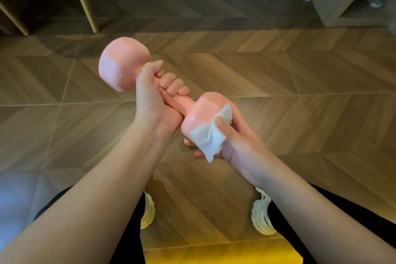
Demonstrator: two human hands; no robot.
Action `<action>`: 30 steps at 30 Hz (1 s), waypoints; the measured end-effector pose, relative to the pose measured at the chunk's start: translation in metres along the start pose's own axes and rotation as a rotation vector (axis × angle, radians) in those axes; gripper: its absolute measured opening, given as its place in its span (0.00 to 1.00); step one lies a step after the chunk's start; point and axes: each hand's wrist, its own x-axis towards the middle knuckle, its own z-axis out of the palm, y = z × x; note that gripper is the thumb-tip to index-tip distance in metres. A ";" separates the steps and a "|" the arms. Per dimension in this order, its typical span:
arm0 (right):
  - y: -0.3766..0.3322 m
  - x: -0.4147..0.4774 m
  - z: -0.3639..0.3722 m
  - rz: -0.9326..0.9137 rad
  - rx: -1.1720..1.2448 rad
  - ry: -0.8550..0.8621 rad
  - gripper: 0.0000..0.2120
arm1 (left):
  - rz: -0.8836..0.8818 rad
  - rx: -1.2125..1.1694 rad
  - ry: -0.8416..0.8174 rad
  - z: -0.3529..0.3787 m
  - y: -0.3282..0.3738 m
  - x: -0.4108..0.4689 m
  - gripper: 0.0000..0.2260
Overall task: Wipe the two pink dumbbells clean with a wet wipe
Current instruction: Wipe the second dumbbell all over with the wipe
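Head view: I see one pink dumbbell (179,104), tilted, held above the wooden floor (300,83).
Left hand (156,92): clenched round the dumbbell's handle, beside its far head.
Right hand (233,135): cups the dumbbell's near head, thumb pinning the wipe.
Wet wipe (211,138): white, crumpled, pressed against the dumbbell's near head.

Head-worn wide view, forward and down, near; corners perhaps distorted.

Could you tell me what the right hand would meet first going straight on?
The right hand presses the wipe on the dumbbell; further on, probably the left hand.
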 end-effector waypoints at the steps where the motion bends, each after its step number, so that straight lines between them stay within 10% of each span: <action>1: 0.000 0.002 0.003 0.007 0.006 0.030 0.33 | 0.010 0.019 -0.006 0.000 -0.001 0.000 0.17; 10: -0.007 0.010 0.007 0.078 0.160 0.193 0.14 | 0.106 0.197 -0.199 0.006 -0.009 -0.006 0.14; 18: 0.001 0.001 -0.005 -0.108 -0.202 0.159 0.31 | 0.047 0.153 0.039 0.003 -0.011 -0.002 0.14; 25: -0.004 0.011 0.008 0.092 -0.028 0.235 0.15 | 0.071 0.182 -0.034 0.002 -0.007 -0.004 0.15; 30: -0.001 0.006 0.008 0.060 -0.120 0.211 0.27 | 0.061 0.221 -0.039 0.002 -0.009 -0.008 0.16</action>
